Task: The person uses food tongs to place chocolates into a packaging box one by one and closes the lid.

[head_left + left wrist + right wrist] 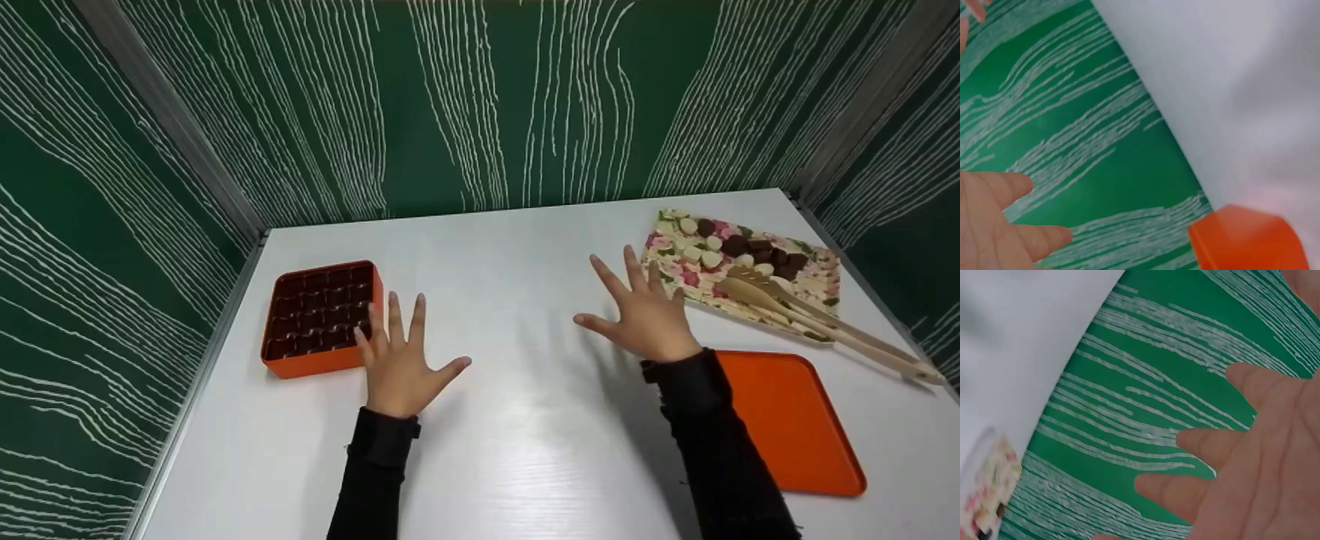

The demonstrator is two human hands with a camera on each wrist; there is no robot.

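My left hand [401,371] is held above the white table with its fingers spread, near the right side of an orange box [319,365]. Inside that box lies a dark brown divided tray [322,309] with several small compartments. My right hand [646,319], fingers also spread, hovers between the table's middle and a floral tray [667,259]. White and dark brown chocolates [735,245] lie on the floral tray. Wooden tongs [832,326] rest across its near edge. Neither hand holds anything. In the left wrist view a corner of the orange box [1247,239] shows.
An orange lid [795,427] lies on the table at the right, partly behind my right sleeve. Green walls [517,97] with white wavy lines stand around the back and sides of the white table [480,247]. The tongs' handles reach past the tray toward the table's right edge.
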